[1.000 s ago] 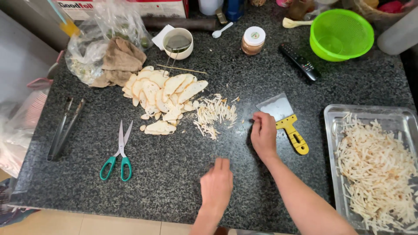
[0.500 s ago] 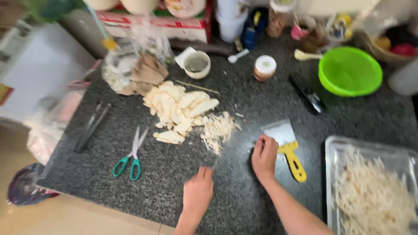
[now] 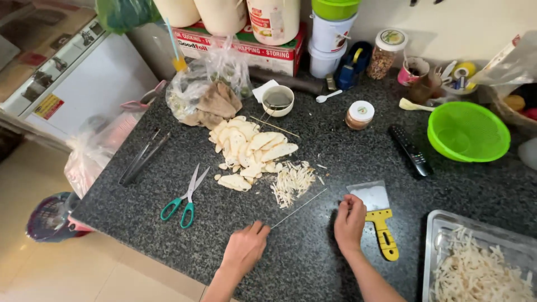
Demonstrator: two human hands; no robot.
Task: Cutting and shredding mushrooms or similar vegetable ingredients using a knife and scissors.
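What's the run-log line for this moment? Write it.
left hand: holds thin skewer | right hand: beside yellow-handled scraper | shreds, slices on counter

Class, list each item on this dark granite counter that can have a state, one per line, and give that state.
Green-handled scissors: blades open, lying flat.
Green plastic bowl: upright, empty.
Small white cup: upright, uncovered.
Squat brown jar with a white lid: closed.
Metal tray: holds shredded pale strips.
Yellow-handled scraper: lying flat.
Left hand: pinching a thin skewer.
Right hand: resting beside the scraper.
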